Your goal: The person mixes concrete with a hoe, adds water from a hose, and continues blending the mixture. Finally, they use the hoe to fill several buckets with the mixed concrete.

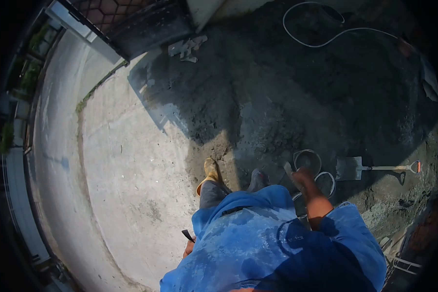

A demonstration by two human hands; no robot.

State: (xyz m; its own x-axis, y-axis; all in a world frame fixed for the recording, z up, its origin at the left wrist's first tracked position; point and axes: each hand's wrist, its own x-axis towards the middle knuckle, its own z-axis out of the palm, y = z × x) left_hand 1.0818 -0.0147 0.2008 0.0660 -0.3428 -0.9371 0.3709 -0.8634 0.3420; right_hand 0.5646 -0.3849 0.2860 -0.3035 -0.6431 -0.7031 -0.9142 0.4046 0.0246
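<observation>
My left hand hangs low beside the blue shirt, partly hidden by it. Its fingers are closed around a short black strap-like piece. On the other side, my right hand is closed on a flat pale tool, whose exact kind is too dark to make out. A looped white hose lies right by this hand. To its right, a shovel rests flat on the ground, with its D-shaped handle pointing away to the right.
Wet grey mortar or sand covers the shaded ground ahead. A white hose curls at the far end. Torn paper scraps lie near a dark metal gate. Sunlit concrete stretches left; a yellow boot stands at its edge.
</observation>
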